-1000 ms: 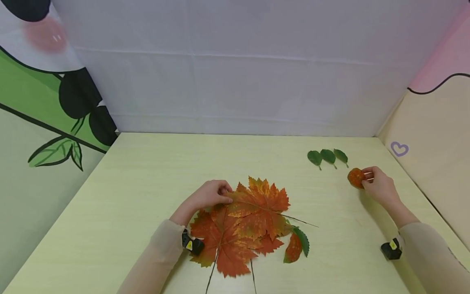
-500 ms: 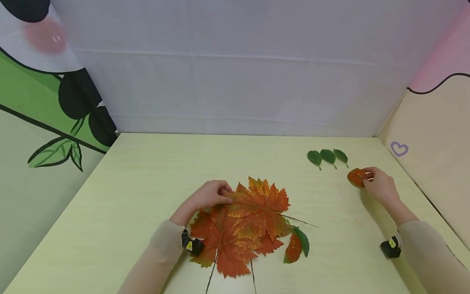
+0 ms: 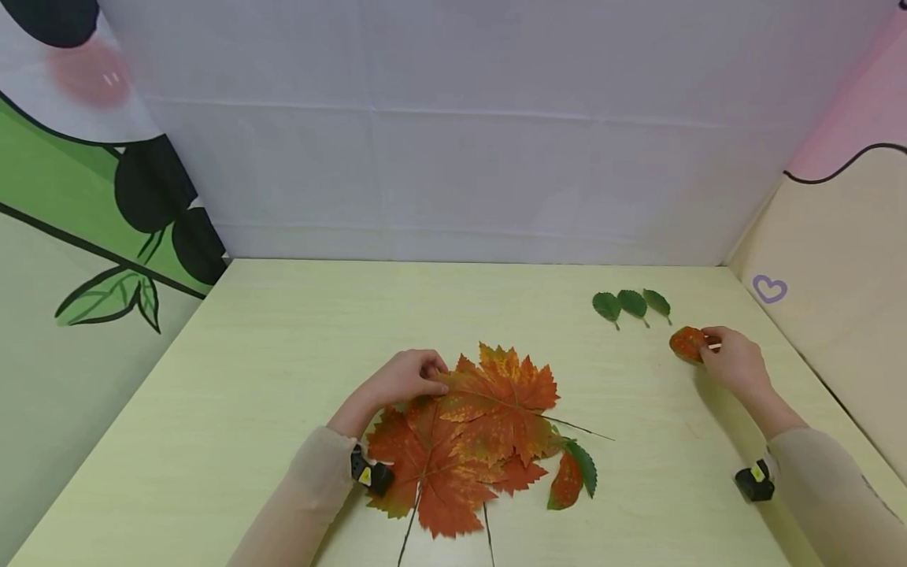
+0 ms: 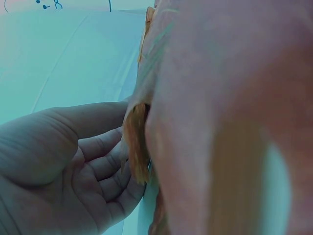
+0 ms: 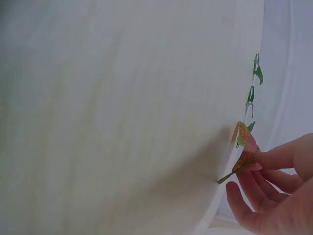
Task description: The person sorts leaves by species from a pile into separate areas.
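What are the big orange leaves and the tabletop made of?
Big leaves: perhaps printed fabric, matte, judging by their speckled, dye-like colour and crisp edges; real leaf isn't ruled out.
Tabletop: likely wood or wood-look laminate, smooth and pale, given its faint streaky grain.

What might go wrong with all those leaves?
The right hand holds a small orange leaf close to three green leaves, so it might nudge their row crooked. The left hand pinches the top big leaf, which overlaps another big leaf, so pulling it could perhaps drag that one too.
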Tool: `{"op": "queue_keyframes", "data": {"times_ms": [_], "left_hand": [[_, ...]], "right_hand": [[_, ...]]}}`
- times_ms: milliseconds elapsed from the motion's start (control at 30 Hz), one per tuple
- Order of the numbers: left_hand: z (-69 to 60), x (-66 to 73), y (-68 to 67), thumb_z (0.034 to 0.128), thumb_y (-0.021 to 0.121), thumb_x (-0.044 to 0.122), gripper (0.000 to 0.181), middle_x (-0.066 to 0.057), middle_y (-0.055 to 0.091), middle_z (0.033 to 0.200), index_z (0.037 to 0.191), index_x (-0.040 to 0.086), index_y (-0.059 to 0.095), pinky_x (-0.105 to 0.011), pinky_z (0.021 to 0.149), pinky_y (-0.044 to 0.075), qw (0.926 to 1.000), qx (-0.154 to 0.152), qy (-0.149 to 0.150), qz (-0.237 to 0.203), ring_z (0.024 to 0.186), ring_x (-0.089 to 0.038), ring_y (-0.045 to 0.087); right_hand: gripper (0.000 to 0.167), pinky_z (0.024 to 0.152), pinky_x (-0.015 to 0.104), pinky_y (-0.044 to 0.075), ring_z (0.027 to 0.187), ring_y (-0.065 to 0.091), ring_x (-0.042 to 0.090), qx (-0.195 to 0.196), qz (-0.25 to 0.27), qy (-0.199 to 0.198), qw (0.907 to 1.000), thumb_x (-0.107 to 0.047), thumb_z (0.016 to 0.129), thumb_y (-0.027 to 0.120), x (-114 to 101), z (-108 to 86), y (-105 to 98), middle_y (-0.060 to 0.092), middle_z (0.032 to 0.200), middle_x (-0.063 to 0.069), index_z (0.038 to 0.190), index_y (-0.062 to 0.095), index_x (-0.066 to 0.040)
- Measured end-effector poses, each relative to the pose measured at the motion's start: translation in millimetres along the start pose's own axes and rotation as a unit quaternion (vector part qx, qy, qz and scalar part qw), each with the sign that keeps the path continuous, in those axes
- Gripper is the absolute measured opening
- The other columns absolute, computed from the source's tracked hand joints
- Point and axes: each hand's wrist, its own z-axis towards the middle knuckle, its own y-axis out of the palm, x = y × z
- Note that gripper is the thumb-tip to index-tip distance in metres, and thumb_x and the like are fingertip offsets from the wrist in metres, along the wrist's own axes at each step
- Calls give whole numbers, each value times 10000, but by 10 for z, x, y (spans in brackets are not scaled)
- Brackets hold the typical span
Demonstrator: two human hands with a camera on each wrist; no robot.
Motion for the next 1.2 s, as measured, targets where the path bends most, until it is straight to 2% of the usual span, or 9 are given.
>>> {"op": "queue_keyframes", "data": {"times_ms": [267, 500, 767, 900, 1200], "left_hand": [[-14, 7, 0, 810, 683, 174, 195, -10, 594, 781, 964, 77, 613, -265, 614, 444, 10000, -12, -29, -34, 670, -127, 528], [-15, 12, -9, 809, 685, 173, 196, -11, 593, 781, 964, 78, 612, -267, 613, 441, 10000, -5, -23, -3, 669, -130, 525], [-4, 6, -2, 811, 683, 176, 195, -9, 592, 788, 966, 82, 614, -264, 621, 443, 10000, 12, -38, 88, 679, -129, 527], [-6, 8, -2, 808, 686, 174, 194, -10, 589, 784, 962, 80, 614, -264, 620, 443, 9999, 28, -86, 106, 678, -131, 523], [-14, 33, 11, 810, 684, 185, 186, -1, 585, 778, 955, 92, 615, -265, 624, 437, 9998, 21, -169, 121, 676, -130, 520]], "right_hand": [[351, 697, 529, 418, 903, 520, 466, 397, -86, -247, 9989, -85, 860, 534, -93, -68, -35, 499, 1028, 358, 1115, 518, 155], [325, 687, 540, 406, 906, 507, 459, 490, -137, -433, 9978, -55, 844, 537, -208, -156, -76, 476, 1040, 346, 1111, 532, 129], [268, 735, 545, 398, 879, 534, 430, 25, -40, -956, 9954, -75, 848, 596, -392, -277, -132, 564, 975, 277, 1063, 585, 85], [245, 773, 541, 409, 906, 570, 407, -23, 82, -1351, 9908, -54, 837, 613, -498, -348, -130, 594, 991, 223, 1056, 598, 54], [190, 702, 387, 470, 824, 615, 207, -309, -135, -2165, 9757, -68, 817, 641, -782, -505, -85, 664, 903, 31, 1007, 651, -61]]}}
